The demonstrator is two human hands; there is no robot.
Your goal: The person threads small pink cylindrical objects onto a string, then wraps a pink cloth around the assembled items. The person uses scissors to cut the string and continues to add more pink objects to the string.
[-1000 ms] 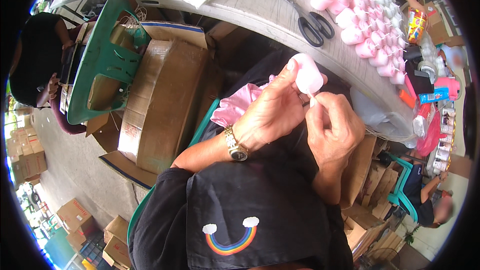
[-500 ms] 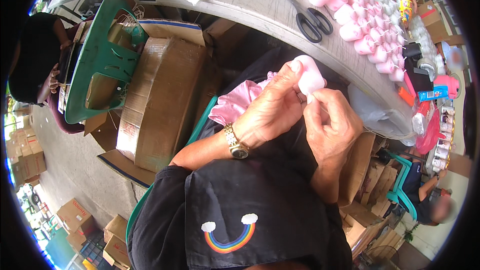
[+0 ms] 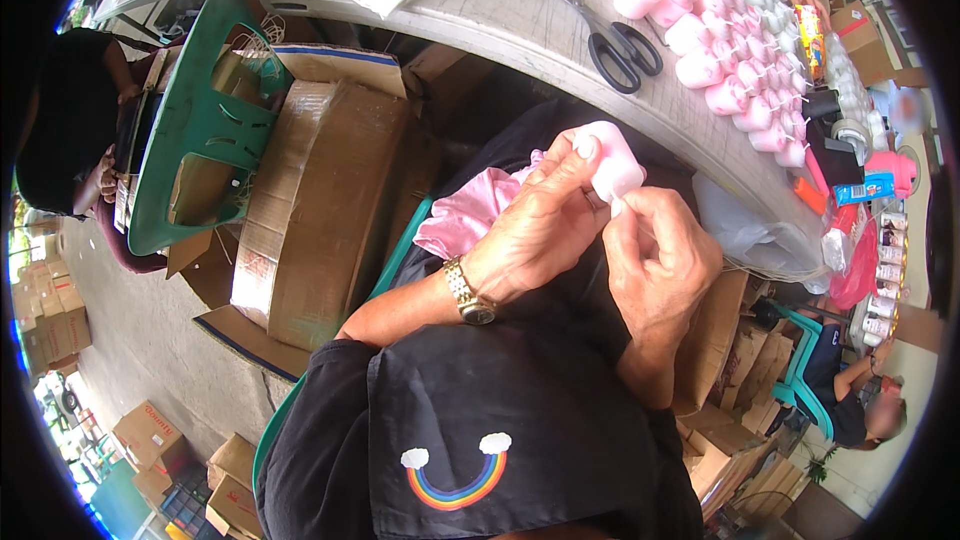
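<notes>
My left hand (image 3: 545, 225), with a gold watch at the wrist, grips a small pink wrapped object (image 3: 612, 162) just below the grey table's edge (image 3: 560, 50). My right hand (image 3: 655, 260) pinches at the object's lower end, fingers closed on its wrapping. A pile of pink wrappers (image 3: 465, 215) lies in my lap, just left of my hands. Black scissors (image 3: 615, 35) rest on the table above them. Several finished pink pieces (image 3: 720, 60) stand in rows on the table to the right.
A large cardboard box (image 3: 320, 200) and a green plastic chair (image 3: 195, 140) holding a box stand at my left. A person in black (image 3: 65, 120) sits at far left, another seated person (image 3: 845, 390) at lower right. Cardboard boxes (image 3: 735, 360) crowd under the table.
My hands and the pink object have stayed in nearly the same place; the fingers have shifted slightly on the wrapping.
</notes>
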